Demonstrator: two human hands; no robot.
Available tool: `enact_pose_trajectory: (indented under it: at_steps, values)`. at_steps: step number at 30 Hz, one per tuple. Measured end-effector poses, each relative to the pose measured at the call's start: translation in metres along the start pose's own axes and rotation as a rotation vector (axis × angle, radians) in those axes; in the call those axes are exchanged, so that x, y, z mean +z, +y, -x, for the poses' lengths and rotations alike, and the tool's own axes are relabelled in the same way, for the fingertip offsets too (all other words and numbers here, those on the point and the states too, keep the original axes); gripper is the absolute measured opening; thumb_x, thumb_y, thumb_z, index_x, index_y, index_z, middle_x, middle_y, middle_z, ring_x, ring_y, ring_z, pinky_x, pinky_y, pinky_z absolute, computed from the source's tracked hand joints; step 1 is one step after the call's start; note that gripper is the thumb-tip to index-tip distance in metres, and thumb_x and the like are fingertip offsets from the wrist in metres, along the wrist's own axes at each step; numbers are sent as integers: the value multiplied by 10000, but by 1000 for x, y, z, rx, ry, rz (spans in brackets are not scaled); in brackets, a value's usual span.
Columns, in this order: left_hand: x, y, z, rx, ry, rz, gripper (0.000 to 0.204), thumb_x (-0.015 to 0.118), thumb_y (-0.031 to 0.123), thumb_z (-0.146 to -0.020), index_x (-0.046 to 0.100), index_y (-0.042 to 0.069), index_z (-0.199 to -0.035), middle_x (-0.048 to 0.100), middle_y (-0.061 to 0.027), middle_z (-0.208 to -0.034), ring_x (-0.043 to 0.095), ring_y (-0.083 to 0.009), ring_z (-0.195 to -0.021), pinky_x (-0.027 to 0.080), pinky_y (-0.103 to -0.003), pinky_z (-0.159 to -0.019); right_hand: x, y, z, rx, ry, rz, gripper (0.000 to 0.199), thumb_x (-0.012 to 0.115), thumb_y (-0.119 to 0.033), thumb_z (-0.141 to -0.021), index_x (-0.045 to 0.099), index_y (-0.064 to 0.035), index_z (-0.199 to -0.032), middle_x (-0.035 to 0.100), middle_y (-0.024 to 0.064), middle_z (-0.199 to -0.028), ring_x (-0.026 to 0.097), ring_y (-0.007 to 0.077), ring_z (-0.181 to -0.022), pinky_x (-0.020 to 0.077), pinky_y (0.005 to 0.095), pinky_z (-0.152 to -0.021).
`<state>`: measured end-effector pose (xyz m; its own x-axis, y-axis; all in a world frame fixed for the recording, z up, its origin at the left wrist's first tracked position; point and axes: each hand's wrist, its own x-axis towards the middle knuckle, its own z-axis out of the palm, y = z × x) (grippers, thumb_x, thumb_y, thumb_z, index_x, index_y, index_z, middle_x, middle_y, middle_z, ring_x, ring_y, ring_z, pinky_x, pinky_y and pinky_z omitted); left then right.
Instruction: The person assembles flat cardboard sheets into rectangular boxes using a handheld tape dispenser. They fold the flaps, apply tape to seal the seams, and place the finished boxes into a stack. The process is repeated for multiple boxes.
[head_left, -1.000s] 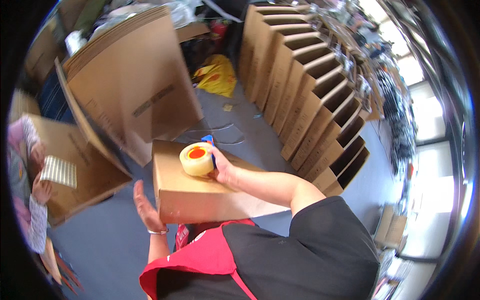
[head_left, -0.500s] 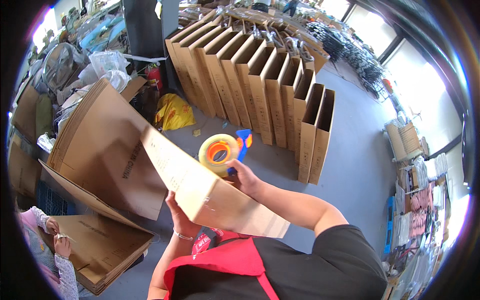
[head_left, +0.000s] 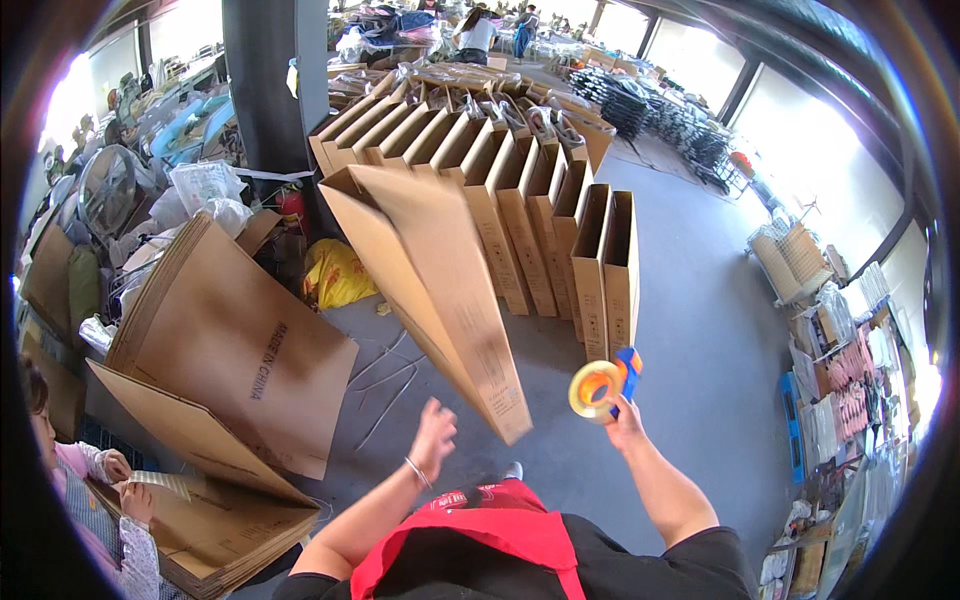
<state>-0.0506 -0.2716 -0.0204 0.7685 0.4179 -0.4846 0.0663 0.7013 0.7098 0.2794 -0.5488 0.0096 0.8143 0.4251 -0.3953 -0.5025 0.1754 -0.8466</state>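
Note:
A long cardboard box, open at its top end and slightly blurred, leans at a tilt in front of me. My left hand is just short of its lower end, empty, with loosely bent fingers and a bracelet at the wrist. Out to the right, my right hand is closed round the blue handle of a tape dispenser. A yellowish roll of packing tape with an orange core sits on that dispenser. Behind the tilted box stands a row of similar upright open boxes.
Flat cardboard sheets lean and lie in stacks at left. A co-worker's hands hold a pale strip beside them. Loose straps lie on the floor. A yellow bag rests by a dark pillar. Racks of goods line the right.
The box has left both my hands and turned, now tilted farther forward near the row. My right hand has moved right and down with the tape dispenser. The view has tilted up.

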Motion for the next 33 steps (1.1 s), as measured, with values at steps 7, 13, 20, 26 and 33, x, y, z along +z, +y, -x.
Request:
enact_pose_trajectory:
  at_steps: [7, 13, 20, 26, 33]
  values:
    - [49, 97, -150, 816, 414, -940, 765, 527, 542, -1026, 340, 68, -1597, 336, -228, -1632, 244, -378, -1542, 216, -441, -1255, -52, 21, -55, 13, 188, -30, 401, 713, -52, -831, 577, -28, -1207, 646, 57, -1042, 692, 204, -924, 608, 361, -832]
    - [131, 110, -286, 742, 383, -1547, 751, 550, 544, -1009, 332, 153, -1612, 200, -240, -1683, 244, -424, -1536, 199, -571, -1243, -66, 14, -142, 111, -19, 318, 460, 757, -82, -802, 576, -13, -1219, 646, 49, -1043, 650, 166, -919, 536, 304, -827]
    - [178, 154, -405, 772, 469, -1636, 689, 545, 487, -1028, 386, 89, -1568, 271, -250, -1654, 294, -433, -1506, 254, -526, -1238, -89, -35, -199, 346, -223, 598, 643, 861, -201, -676, 568, 1, -1211, 646, 93, -1061, 654, 190, -953, 545, 347, -847]
    - [229, 174, -476, 742, 345, -1456, 585, 562, 446, -1033, 529, 51, -1464, 377, -264, -1595, 353, -442, -1473, 325, -491, -1215, -121, -107, -251, 302, -129, 797, 589, 910, -276, -714, 621, 9, -1142, 672, 85, -1011, 657, 160, -904, 552, 338, -794]
    - [275, 200, -618, 753, 333, -1147, 514, 660, 364, -983, 638, -27, -1316, 604, -240, -1382, 537, -390, -1330, 418, -442, -1149, -94, -241, -339, -3, 288, 969, 429, 819, -355, -874, 655, -9, -1066, 645, 44, -904, 610, 123, -817, 521, 297, -739]
